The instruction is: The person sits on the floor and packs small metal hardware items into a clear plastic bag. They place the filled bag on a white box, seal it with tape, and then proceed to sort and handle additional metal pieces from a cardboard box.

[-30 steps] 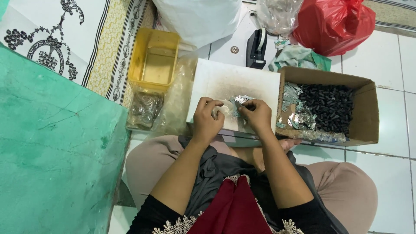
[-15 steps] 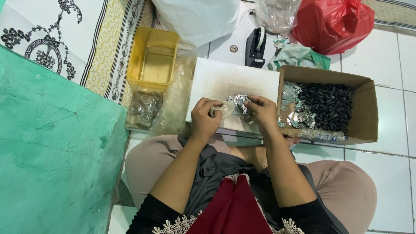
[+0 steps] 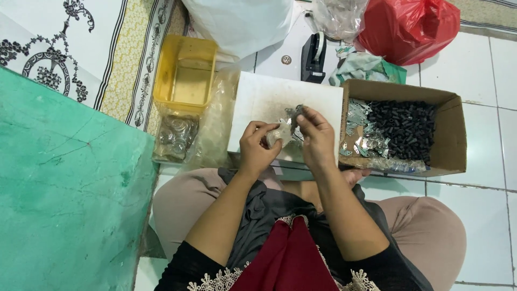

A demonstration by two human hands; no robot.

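Note:
My left hand and my right hand meet over a white board resting in front of my lap. The left hand grips a small clear plastic packet. Fingers of the right hand pinch a cluster of small shiny metal pieces right above that packet. Both hands touch each other at the fingertips.
A cardboard box on the right holds several black pieces and silver metal strips. A yellow plastic tub and a clear bag of filled packets lie left. Behind are a tape dispenser, white and red bags. A green wall stands left.
Both hands have lifted slightly and shifted up the board, and the right hand's fingers now hold the metal pieces higher above the packet.

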